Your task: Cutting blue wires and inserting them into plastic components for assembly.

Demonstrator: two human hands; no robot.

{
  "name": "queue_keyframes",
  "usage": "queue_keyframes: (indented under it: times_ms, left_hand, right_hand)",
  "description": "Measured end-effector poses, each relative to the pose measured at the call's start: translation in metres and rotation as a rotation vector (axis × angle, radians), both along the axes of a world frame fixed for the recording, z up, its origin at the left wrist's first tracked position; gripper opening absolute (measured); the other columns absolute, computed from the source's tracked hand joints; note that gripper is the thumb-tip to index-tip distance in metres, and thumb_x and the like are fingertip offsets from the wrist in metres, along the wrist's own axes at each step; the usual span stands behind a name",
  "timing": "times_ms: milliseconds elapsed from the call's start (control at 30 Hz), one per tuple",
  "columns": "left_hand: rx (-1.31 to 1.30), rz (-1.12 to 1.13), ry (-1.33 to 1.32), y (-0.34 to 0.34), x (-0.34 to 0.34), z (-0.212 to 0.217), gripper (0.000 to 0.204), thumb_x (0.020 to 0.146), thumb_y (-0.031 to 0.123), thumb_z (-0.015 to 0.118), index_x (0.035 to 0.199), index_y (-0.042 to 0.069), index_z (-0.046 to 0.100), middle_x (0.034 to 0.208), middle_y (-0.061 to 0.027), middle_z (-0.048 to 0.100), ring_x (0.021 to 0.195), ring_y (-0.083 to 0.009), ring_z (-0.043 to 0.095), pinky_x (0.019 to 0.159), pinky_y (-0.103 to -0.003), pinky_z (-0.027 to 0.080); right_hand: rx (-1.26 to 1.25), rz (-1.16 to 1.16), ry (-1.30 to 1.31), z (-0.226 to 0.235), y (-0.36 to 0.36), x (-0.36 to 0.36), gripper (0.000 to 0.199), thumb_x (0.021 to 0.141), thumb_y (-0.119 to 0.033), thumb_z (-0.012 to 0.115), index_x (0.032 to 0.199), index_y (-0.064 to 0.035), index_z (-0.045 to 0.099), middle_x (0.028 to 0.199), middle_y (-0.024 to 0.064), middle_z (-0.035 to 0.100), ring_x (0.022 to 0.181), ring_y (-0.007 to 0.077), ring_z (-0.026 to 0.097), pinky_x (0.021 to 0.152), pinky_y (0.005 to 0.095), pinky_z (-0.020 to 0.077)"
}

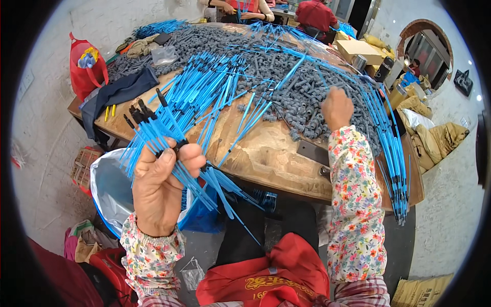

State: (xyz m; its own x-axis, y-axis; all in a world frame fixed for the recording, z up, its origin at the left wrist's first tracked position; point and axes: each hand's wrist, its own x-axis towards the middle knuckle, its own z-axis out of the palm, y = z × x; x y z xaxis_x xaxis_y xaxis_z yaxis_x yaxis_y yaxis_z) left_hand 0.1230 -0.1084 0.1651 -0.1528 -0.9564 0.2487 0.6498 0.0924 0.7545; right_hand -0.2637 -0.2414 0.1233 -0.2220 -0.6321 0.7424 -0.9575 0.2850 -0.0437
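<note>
While the left hand (pixel 159 192) is raised in front of the person with its fingers and thumb curled tight, it clamps a thick bundle of blue tubes (pixel 169 148) around the middle, so that the bundle fans out above and below the fist. Black tips (pixel 138 110) cap the upper ends of these tubes, pointing up and to the left, and the lower ends splay down toward the person's lap. Further out, the right hand (pixel 336 108) reaches across the wooden surface (pixel 266 153) with the back of the hand toward the camera and the fingers bent downward into a heap of small grey connectors (pixel 302 110); the fingertips are hidden in the heap, so I cannot tell whether they are pinched on a piece or merely touching it. Both forearms wear floral sleeves (pixel 353 204). More loose blue tubes (pixel 215 82) lie spread over the middle of the surface, well apart from the held bundle, and another sheaf of blue tubes (pixel 394 158) hangs over the right edge. Beside the left hand, below the surface's edge, a bag with a blue and white lining (pixel 110 189) stands open. A red bag (pixel 84 69) sits by the far left corner, a dark cloth (pixel 123 89) drapes over that corner, and a cardboard box (pixel 358 49) rests at the far right. Other people sit at the far end, one in a red top (pixel 314 14).
</note>
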Motion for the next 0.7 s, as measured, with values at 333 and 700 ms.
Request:
queue_keyframes:
  times_ms: [333,700]
  left_hand:
    - [0.056,-0.060,0.003,-0.020,0.002,-0.001,0.039,0.085,0.001,0.055,0.124,0.000,0.048,0.117,-0.0187,0.060,0.112,-0.0298,0.057,0.092,-0.040,0.049]
    - [0.101,-0.034,0.030,-0.032,-0.008,0.008,0.026,0.089,0.006,0.054,0.115,0.003,0.053,0.113,-0.0163,0.062,0.106,-0.0252,0.060,0.089,-0.037,0.049]
  right_hand:
    - [0.045,0.828,-1.263,0.022,0.085,0.019,0.013,0.087,-0.015,0.058,0.085,-0.0030,0.055,0.067,0.0007,0.051,0.052,0.0077,0.047,0.044,0.0226,0.0364]
    - [0.296,1.267,-1.964,-0.051,0.190,0.122,0.024,0.084,-0.021,0.066,0.080,-0.0003,0.055,0.067,0.0053,0.051,0.053,0.0135,0.046,0.045,0.0240,0.0360]
